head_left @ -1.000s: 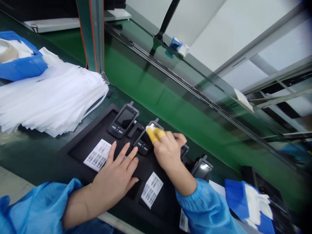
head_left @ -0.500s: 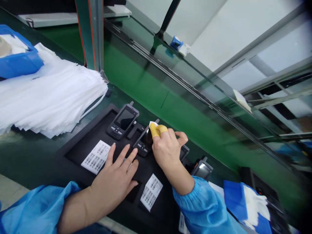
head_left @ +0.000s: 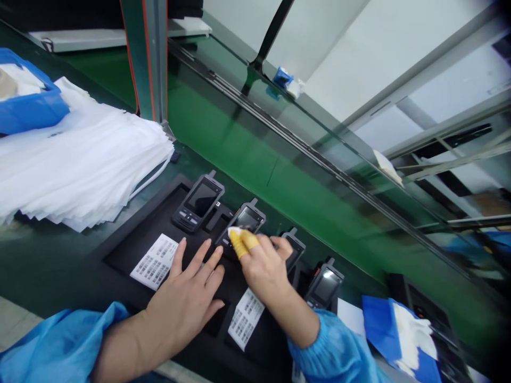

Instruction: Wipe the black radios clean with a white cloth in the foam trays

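Several dark handheld radios with screens and stub antennas lie in a row in a black foam tray (head_left: 120, 255). My right hand (head_left: 265, 263), with yellow finger cots on two fingers, presses a small white cloth (head_left: 235, 231) onto the lower front of the second radio (head_left: 248, 215). My left hand (head_left: 187, 298) lies flat with spread fingers on the tray, its fingertips near that radio's bottom end. To the left is the first radio (head_left: 198, 202). Past my right hand are a third radio (head_left: 296, 247) and a fourth radio (head_left: 325, 284). One barcode label sheet (head_left: 155, 261) lies beside my left fingers, another label sheet (head_left: 246, 319) under my right wrist.
A tall stack of white bags (head_left: 80, 159) stands at left, with a blue bin (head_left: 32, 109) on it. At right are a blue packet with white cloth (head_left: 379, 324) and a dark device (head_left: 427, 314). A green panel (head_left: 259, 165) runs behind the tray.
My right hand has slid the white cloth from the upper part of the second radio down to its keys, uncovering the screen. My left hand stays in place.
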The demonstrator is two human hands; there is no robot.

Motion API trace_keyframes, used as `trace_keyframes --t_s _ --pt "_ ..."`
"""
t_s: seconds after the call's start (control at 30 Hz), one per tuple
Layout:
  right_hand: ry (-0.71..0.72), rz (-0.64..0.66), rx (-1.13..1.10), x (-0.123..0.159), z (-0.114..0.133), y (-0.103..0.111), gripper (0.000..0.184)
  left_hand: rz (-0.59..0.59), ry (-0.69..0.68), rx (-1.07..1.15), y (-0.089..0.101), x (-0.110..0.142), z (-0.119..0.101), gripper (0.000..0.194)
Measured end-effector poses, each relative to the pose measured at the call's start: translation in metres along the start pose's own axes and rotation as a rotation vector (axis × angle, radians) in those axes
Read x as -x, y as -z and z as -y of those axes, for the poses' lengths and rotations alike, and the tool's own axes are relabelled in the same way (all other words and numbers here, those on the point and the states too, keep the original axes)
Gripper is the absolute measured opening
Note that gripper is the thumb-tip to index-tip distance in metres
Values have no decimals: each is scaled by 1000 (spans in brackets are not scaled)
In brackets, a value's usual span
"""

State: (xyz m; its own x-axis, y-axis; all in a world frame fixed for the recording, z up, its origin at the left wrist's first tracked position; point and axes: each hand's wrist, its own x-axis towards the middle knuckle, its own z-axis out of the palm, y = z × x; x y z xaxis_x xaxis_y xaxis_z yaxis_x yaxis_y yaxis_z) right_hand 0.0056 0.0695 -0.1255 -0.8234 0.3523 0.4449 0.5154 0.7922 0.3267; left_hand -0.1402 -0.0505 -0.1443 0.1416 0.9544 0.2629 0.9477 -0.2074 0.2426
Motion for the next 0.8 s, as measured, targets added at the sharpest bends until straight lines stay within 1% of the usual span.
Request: trace_keyframes --t_s 0.07,0.13,0.17,0.27,0.33,0.37,0.43,0.5,0.53,0.6,0.7,0.77,0.8 --pt "-63 -26 64 -9 -11 -4 19 12 5 -5 1 0 0 36" --pt "-94 -28 88 -11 -12 -5 20 24 8 -7 1 0 0 37" --pt "-70 -26 64 -10 -8 -5 20 28 8 -7 1 0 0 38" --pt "58 -23 -63 -3 8 -1 21 34 8 -3 1 0 0 40" --pt "68 -27 -67 -1 8 -1 21 42 7 -1 1 0 0 40" --pt "37 -34 -33 -1 4 -2 21 48 7 -1 1 0 0 40" --pt "-73 -57 49 -2 -12 -6 21 53 7 -1 2 0 0 38" --pt "-172 -77 79 2 -23 -9 26 51 3 2 2 0 0 38" --pt "-192 -81 77 5 -24 -9 29 49 1 4 2 0 0 38" --pt "-150 -75 40 16 -16 -5 29 42 5 6 2 -1 -1 38" --pt "-17 -25 -58 26 10 4 27 20 13 7 1 0 -1 36" --pt "26 -7 -73 21 20 6 24 4 12 7 1 0 0 36" --pt "22 -9 -48 15 21 6 22 0 11 7 0 1 0 36"
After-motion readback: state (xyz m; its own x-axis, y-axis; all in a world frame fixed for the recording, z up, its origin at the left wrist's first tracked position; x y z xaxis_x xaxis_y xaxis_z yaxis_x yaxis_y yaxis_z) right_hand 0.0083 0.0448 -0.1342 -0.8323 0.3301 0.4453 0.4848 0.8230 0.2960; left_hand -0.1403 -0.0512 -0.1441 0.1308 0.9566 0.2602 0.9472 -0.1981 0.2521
